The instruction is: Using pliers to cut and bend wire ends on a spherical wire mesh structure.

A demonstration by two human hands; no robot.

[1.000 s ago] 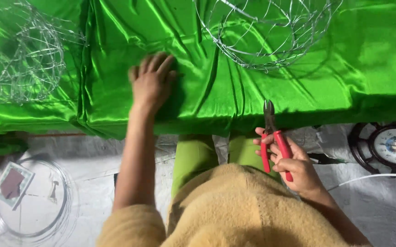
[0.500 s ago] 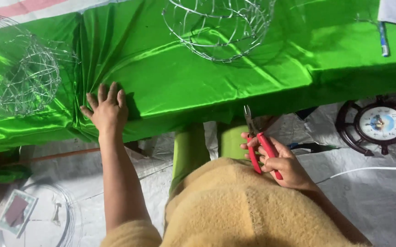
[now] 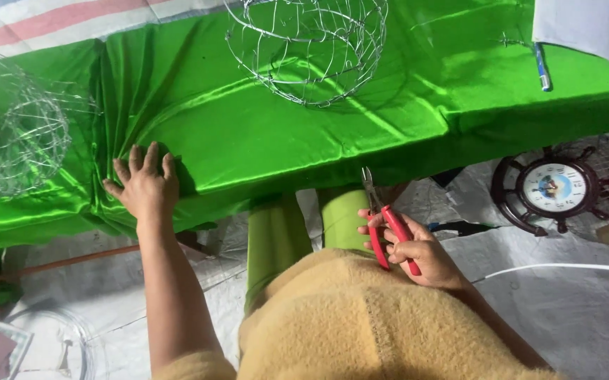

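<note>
**Cloth pressed flat, pliers not yet on wire**

Head view: our left hand (image 3: 142, 184) lies open, fingers spread on the green satin cloth (image 3: 262, 134), lower left. Our right hand (image 3: 413, 250) grips red-handled pliers (image 3: 387, 231), lower centre, away from the bare wire frame (image 3: 308, 46) at top centre.

Wire dome frame (image 3: 308, 49) on top, wire ball frame (image 3: 12, 144) at left. Blue pen (image 3: 542, 67) near white sheet (image 3: 593, 28). Ship-wheel clock (image 3: 554, 188), white cable (image 3: 565, 269), clear round lid (image 3: 44, 345) on floor.
</note>
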